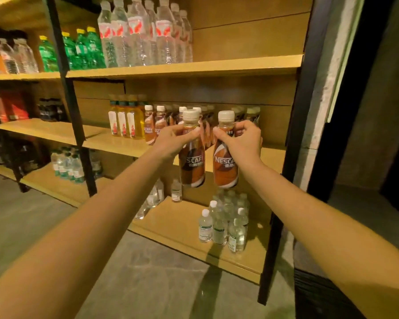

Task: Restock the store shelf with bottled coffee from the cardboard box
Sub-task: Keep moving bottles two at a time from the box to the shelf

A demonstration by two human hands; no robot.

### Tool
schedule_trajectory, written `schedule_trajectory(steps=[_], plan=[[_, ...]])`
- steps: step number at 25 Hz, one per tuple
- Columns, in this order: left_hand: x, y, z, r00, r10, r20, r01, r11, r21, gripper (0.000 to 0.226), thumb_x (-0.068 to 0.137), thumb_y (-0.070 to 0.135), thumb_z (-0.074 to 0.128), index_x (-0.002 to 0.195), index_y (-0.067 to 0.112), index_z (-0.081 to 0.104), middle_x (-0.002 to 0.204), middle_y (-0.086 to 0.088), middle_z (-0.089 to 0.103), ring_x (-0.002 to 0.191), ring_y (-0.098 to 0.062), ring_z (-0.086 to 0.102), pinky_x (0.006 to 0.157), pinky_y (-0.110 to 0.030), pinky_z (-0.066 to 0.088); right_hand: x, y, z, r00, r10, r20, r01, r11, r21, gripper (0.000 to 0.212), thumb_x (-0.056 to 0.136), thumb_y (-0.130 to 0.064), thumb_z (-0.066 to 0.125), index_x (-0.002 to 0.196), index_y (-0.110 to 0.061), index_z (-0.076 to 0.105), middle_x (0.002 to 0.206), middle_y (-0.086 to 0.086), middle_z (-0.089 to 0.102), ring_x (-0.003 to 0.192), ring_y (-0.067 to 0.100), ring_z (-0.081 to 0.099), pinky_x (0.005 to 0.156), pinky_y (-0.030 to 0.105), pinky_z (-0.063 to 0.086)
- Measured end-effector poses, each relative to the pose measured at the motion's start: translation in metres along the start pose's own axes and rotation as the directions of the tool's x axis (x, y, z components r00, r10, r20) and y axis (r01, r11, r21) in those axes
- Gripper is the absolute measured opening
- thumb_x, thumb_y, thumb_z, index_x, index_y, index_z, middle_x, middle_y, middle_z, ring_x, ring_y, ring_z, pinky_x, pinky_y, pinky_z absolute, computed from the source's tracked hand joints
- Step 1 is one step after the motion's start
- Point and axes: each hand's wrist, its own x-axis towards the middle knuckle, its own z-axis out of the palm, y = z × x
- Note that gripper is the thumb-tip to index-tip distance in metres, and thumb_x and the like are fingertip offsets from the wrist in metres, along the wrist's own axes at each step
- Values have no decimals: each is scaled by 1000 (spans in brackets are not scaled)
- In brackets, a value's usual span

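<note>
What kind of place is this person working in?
Probably a shop's drinks aisle: wooden shelves hold rows of water bottles and green bottles, while the left hand and right hand each grip a coffee bottle.

Showing as pale wood-grain board, smooth with a soft sheen, across the shelf (240, 65) from front edge to back panel. Framing it in black matt metal posts (67, 88). Gleaming as glossy plastic in the left coffee bottle (192, 171) and the right coffee bottle (225, 155), both wearing shiny brown film labels (225, 176) and matt cream plastic caps (226, 116). Glinting as clear, glossy plastic in the water bottles (219, 229) near the right front corner of the shelf's lowest board. Lying below as grey floor (148, 272), looking like smooth concrete with a faint shine.
</note>
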Motion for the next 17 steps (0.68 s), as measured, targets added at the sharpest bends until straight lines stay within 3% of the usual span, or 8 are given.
schedule_trajectory(steps=[2,7,10,17], plan=[[44,-17,3,996,19,85,-15,999,-46,51,81,39,67,122,9,58,121,-8,62,116,-25,55,99,-41,43,23,12,12,997,-1,-74,-2,999,-41,45,67,-46,77,96,-18,57,100,2,66,92,20,65,82,44,55],[135,-37,9,957,8,289,21,995,-95,53,81,35,67,125,8,55,117,-10,64,111,-28,58,99,-48,44,74,31,37,956,54,-289,-95,987,-129,38,71,-42,77,92,-21,52,101,3,66,92,18,65,83,40,56],[170,-46,17,925,13,381,39,991,-127,51,84,32,66,127,8,53,115,-10,65,107,-26,61,91,-41,50,94,38,45,914,75,-399,-148,976,-157,37,73,-40,76,94,-20,53,102,1,65,93,16,64,83,37,55],[211,-67,46,877,60,476,38,980,-193,25,87,27,62,110,17,60,107,-5,68,101,-21,64,91,-37,50,119,63,55,864,81,-497,-213,953,-216,34,74,-37,75,92,-22,50,92,-5,59,88,11,58,81,32,52]])
